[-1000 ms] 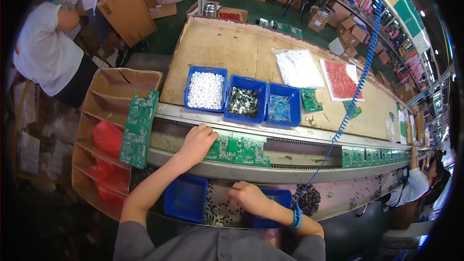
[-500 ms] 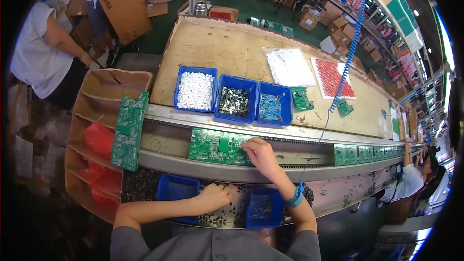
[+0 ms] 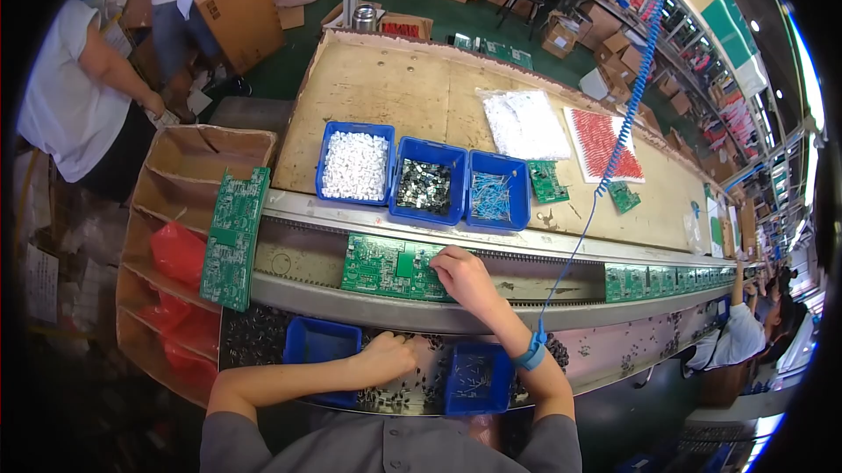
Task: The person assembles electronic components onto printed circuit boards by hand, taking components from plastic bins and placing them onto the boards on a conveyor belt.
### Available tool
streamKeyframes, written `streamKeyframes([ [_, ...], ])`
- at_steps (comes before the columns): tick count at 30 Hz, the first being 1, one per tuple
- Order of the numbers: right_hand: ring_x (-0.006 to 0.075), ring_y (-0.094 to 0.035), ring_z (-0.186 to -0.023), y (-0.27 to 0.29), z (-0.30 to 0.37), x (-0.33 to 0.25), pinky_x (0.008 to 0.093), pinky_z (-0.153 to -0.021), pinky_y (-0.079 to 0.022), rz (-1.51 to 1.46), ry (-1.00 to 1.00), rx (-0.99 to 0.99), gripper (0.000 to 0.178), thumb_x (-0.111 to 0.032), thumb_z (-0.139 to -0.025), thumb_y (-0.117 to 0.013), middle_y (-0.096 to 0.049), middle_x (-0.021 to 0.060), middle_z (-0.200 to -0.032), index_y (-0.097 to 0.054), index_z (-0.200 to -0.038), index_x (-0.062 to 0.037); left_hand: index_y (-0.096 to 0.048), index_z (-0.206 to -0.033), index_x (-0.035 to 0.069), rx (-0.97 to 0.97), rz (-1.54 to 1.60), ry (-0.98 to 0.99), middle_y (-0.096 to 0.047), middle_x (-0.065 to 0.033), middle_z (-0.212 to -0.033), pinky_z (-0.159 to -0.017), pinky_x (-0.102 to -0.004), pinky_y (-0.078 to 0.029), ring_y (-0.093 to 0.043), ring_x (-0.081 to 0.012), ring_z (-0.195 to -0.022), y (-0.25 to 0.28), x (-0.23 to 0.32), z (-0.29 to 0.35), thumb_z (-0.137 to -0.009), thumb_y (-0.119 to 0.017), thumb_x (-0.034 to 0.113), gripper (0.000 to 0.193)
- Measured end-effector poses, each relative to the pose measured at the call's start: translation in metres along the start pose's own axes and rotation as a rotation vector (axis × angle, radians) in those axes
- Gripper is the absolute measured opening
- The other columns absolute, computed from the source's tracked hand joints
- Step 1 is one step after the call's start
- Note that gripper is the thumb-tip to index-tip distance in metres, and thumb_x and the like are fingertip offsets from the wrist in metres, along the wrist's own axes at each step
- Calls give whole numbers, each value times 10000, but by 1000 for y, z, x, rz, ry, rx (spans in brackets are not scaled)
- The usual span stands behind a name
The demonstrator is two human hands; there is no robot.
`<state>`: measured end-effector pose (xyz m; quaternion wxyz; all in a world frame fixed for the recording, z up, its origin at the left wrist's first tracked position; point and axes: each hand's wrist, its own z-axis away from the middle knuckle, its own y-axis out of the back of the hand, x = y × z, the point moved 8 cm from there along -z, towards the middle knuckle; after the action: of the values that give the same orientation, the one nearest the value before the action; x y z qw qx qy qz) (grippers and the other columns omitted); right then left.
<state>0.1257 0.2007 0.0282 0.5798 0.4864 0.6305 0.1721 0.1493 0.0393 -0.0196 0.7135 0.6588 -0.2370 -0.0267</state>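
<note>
My right hand (image 3: 465, 278) is over the right part of a green circuit board (image 3: 377, 264) lying in the metal conveyor track. Its fingers are pinched together at the board's surface; whatever they hold is too small to make out. A blue wrist strap with a coiled cord sits on that forearm. My left hand (image 3: 388, 359) rests on the near ledge among scattered small black components (image 3: 427, 378), fingers curled together, their tips partly hidden. It lies between an almost bare blue bin (image 3: 323, 343) and a blue bin with thin-leaded parts (image 3: 478, 378).
Beyond the track stand blue bins of white parts (image 3: 354, 163), dark metallic parts (image 3: 424, 186) and blue-leaded parts (image 3: 493, 195). Another circuit board (image 3: 233, 241) leans across a cardboard box (image 3: 145, 236) at left. More boards (image 3: 667, 282) line the track. A coiled cord (image 3: 633, 105) hangs at right.
My right hand has shifted slightly left on the board. My left hand has barely moved. In the background, a person at upper left has shifted, with a white sheet now in view.
</note>
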Motion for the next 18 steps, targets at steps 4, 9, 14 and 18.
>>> streamKeyframes([
  [4,294,-623,-772,0,0,1,371,-692,-519,8,12,-7,85,2,-759,-604,-617,109,-833,-658,-822,-12,-590,-736,66,-11,-4,-7,-607,-71,-787,-635,-317,-472,-612,-210,-778,1,1,-1,-661,-634,111,98],
  [9,292,-622,-775,0,1,1,372,-686,-519,14,9,-20,90,2,-754,-605,-615,107,-838,-657,-826,-14,-568,-758,65,-8,35,17,-607,-80,-788,-644,-323,-474,-612,-218,-774,7,1,-2,-682,-628,105,105],
  [14,283,-607,-787,-8,5,-4,373,-691,-512,119,48,-32,106,-12,-738,-623,-600,105,-830,-643,-840,-28,-563,-753,64,52,89,33,-600,-90,-803,-661,-340,-480,-613,-226,-774,16,1,0,-691,-625,105,97],
  [18,282,-586,-797,-3,5,-10,370,-719,-495,158,51,32,133,-14,-715,-649,-582,101,-806,-628,-843,-42,-572,-756,58,-19,100,17,-597,-89,-813,-672,-355,-482,-617,-234,-789,13,0,1,-685,-627,99,98],
])
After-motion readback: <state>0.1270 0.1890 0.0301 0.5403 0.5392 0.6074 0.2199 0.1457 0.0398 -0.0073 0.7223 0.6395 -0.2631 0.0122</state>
